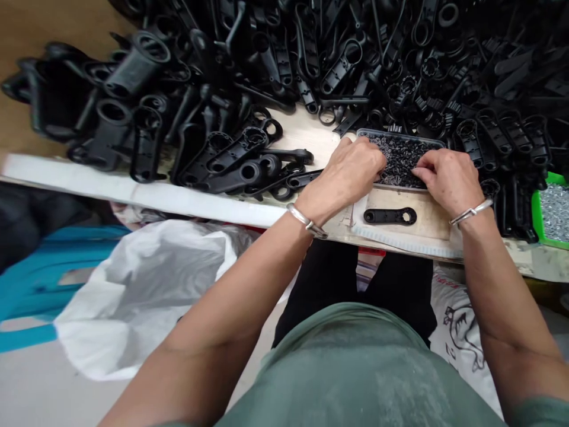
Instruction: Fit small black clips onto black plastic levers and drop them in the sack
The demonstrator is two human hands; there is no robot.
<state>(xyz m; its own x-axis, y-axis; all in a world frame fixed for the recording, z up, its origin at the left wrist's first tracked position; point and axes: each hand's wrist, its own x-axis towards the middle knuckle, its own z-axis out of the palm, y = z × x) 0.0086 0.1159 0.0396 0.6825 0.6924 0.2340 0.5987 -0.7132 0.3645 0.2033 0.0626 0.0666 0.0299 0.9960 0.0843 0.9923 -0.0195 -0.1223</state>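
Note:
A clear rectangular tray holds a heap of tiny black parts. My left hand is over the tray's left end, its fingers bent down and pressed together at the parts. At the right end, my right hand has thumb and forefinger pinched at the edge of the heap. Whatever either hand holds is too small or hidden to make out. Below the tray, a single black plastic arm piece with a ring at its right end lies flat on the pale work surface.
Heaps of black plastic parts cover the back and left of the bench. More arm pieces lie at the right, beside a green bin of small silvery pieces. A white sack stands below the bench's white front edge.

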